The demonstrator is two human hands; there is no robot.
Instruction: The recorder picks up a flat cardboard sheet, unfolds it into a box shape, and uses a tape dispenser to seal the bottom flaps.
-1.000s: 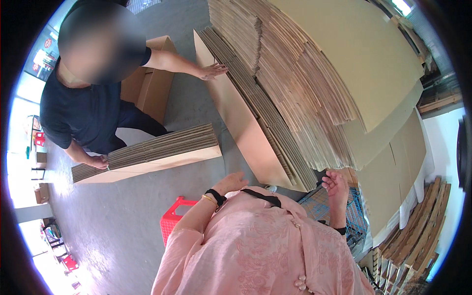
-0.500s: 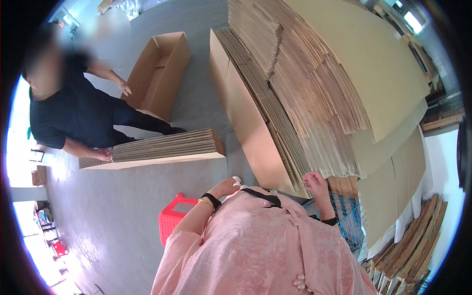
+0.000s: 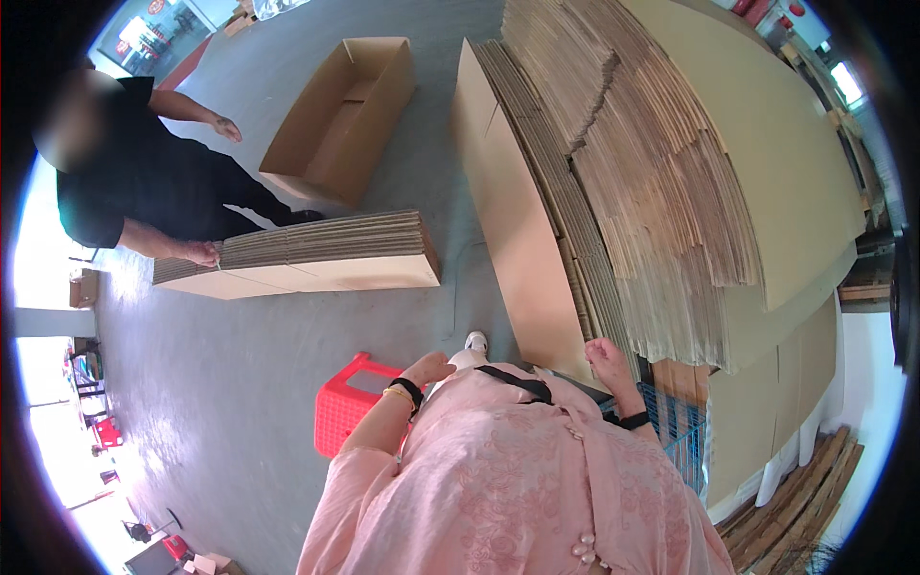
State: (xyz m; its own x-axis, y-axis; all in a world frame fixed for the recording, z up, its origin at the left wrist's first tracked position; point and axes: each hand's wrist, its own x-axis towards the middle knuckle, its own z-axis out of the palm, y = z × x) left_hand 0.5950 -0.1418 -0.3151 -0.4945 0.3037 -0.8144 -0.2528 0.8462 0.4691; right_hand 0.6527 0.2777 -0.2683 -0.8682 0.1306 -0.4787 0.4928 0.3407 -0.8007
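Observation:
My left hand (image 3: 428, 368) hangs free above a red plastic stool (image 3: 347, 410), fingers loosely apart and holding nothing. My right hand (image 3: 608, 361) reaches to the near end of a big leaning stack of flattened cardboard sheets (image 3: 613, 182); it touches the stack's lower edge, and I cannot see whether it grips a sheet. A blue wire crate (image 3: 682, 428) stands just below that hand.
A person in black crouches at the left, one hand on a smaller bundle of flat cardboard (image 3: 307, 256) standing on edge on the grey floor. An open cardboard box (image 3: 340, 115) lies behind it. Wooden pallets (image 3: 810, 498) lean at the lower right.
The other person has let go of the big stack and drawn back to the left. My right hand has slid along the stack's near end; my left stays by the stool.

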